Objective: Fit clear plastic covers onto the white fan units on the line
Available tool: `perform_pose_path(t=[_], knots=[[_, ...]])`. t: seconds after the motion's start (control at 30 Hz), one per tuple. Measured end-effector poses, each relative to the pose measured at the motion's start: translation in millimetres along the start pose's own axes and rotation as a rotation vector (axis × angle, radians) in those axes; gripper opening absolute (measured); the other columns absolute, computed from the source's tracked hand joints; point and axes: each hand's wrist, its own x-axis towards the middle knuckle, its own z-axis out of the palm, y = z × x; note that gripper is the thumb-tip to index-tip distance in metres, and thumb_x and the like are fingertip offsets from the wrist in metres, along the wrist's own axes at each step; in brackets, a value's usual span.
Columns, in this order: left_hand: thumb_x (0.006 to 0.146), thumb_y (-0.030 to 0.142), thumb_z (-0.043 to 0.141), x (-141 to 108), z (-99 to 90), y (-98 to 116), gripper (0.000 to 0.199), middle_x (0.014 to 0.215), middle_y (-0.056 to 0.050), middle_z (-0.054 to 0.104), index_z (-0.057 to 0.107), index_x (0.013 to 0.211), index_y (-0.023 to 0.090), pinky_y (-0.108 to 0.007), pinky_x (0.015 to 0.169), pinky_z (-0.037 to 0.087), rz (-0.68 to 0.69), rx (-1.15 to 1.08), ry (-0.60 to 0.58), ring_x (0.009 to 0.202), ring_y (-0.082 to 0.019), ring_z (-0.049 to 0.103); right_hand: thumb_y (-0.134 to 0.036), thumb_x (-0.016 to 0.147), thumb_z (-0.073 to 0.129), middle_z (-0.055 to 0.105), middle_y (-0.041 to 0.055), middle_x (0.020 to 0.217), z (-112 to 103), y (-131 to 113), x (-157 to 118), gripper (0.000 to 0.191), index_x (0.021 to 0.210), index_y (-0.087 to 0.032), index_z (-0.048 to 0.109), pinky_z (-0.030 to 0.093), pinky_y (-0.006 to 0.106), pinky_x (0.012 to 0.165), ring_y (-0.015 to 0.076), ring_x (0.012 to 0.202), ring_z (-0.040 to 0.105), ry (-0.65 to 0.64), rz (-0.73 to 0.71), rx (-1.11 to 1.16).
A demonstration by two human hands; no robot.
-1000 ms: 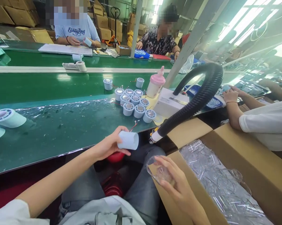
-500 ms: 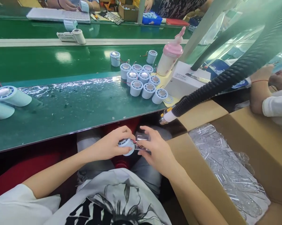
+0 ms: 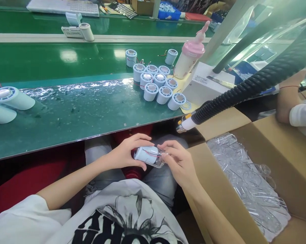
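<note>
In front of my lap, a light-blue cylinder [image 3: 145, 155] with thin red and dark wires along its side lies partly inside a clear plastic cover [image 3: 159, 164]. My left hand [image 3: 132, 150] is curled around the cylinder's left end, thumb below and fingers above. At the other end, my right hand [image 3: 177, 159] grips the clear cover, its thumb and fingertips close to the wires. How deep the cylinder sits in the cover is hard to make out. Several similar light-blue cylinders [image 3: 165, 95] with slotted ends stand grouped on the green bench [image 3: 92, 112].
Two light-blue handle-like parts [image 3: 14, 98] lie at the bench's left. A pink-capped bottle [image 3: 189, 57] and a white box [image 3: 203, 79] stand right of the cylinders. A black hose [image 3: 226, 95] hangs above a carton [image 3: 219, 183] of clear covers [image 3: 246, 183]. Another person's arm [image 3: 288, 98] shows at right.
The cylinder has turned onto its side and entered the clear cover, so its wired side now shows. My hands have shifted slightly right, and the view has tilted slightly down.
</note>
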Motion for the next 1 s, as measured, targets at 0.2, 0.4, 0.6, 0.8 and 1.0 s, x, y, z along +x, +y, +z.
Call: perform_pose_path(t=[0.2, 0.4, 0.6, 0.8, 1.0], knots=[[0.067, 0.030, 0.082, 0.7, 4.0, 6.9, 0.069, 0.128, -0.013, 0.060, 0.055, 0.130, 0.022, -0.035, 0.088, 0.056, -0.233, -0.311, -0.110, 0.111, -0.025, 0.062, -0.026, 0.084, 0.058, 0.071, 0.0059, 0.094, -4.6, 9.2, 2.9, 0.028, 0.058, -0.021, 0.067, 0.057, 0.030, 0.069, 0.0210, 0.089, 0.068, -0.003, 0.106, 0.346], [0.070, 0.026, 0.079, -4.3, 8.0, 21.0, 0.066, 0.119, -0.008, 0.064, 0.052, 0.130, 0.024, -0.028, 0.076, 0.058, -0.448, -0.643, -0.032, 0.091, -0.017, 0.067, -0.019, 0.072, 0.079, 0.063, 0.0082, 0.131, -15.5, 13.8, -4.6, 0.041, 0.112, -0.027, 0.068, 0.050, 0.040, 0.101, 0.0259, 0.119, 0.060, -0.180, -0.303, -0.020], [0.070, 0.030, 0.079, -6.1, 2.0, 31.6, 0.073, 0.128, -0.009, 0.059, 0.049, 0.137, 0.029, -0.028, 0.075, 0.057, -0.387, -0.472, -0.087, 0.095, -0.020, 0.066, -0.023, 0.076, 0.077, 0.062, 0.0106, 0.132, -18.4, 12.7, -10.7, 0.044, 0.116, -0.025, 0.060, 0.055, 0.040, 0.096, 0.0262, 0.119, 0.061, -0.193, -0.303, 0.002], [0.072, 0.025, 0.078, -6.9, -1.9, 34.5, 0.073, 0.140, -0.011, 0.052, 0.048, 0.138, 0.029, -0.037, 0.096, 0.052, -0.278, -0.403, -0.117, 0.119, -0.026, 0.058, -0.027, 0.075, 0.078, 0.061, 0.0104, 0.132, -20.1, 8.6, -10.5, 0.044, 0.114, -0.025, 0.058, 0.059, 0.041, 0.091, 0.0275, 0.115, 0.063, -0.278, -0.095, 0.191], [0.072, 0.025, 0.078, -8.2, -3.8, 35.9, 0.073, 0.140, -0.011, 0.052, 0.048, 0.138, 0.028, -0.037, 0.100, 0.049, -0.218, -0.326, -0.124, 0.125, -0.027, 0.054, -0.029, 0.075, 0.079, 0.067, 0.0061, 0.120, -20.7, 5.3, -9.7, 0.045, 0.115, -0.027, 0.058, 0.060, 0.035, 0.086, 0.0226, 0.106, 0.066, -0.294, -0.014, 0.322]])
